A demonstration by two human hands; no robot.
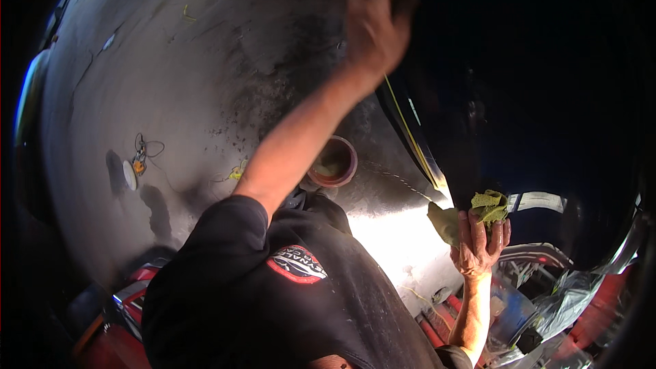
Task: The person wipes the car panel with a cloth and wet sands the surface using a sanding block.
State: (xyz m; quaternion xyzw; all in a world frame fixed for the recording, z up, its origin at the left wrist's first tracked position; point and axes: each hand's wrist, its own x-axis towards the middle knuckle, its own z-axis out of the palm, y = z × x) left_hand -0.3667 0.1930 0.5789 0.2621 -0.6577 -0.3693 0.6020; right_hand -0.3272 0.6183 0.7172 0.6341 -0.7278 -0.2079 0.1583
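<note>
My left hand (376, 27) is stretched far forward at the edge of a glossy dark vehicle panel (547, 130). Its fingers are curled round something dark that is smeared by motion, so its kind does not show. Nearer to me, at the panel's close edge, my right hand (480, 242) presses its fingers over a crumpled yellow-green cloth (488, 206). A flat olive piece (445, 224) sticks out on the left side of that hand; whether it belongs to the cloth I cannot tell.
On the grey floor (178, 61) a round pinkish bucket (352, 164) stands below my left forearm. A white disc-shaped item (130, 175) and an orange item with a cord (140, 162) lie farther left. Red tubes (432, 331) and clear plastic sheeting (564, 311) crowd the lower right.
</note>
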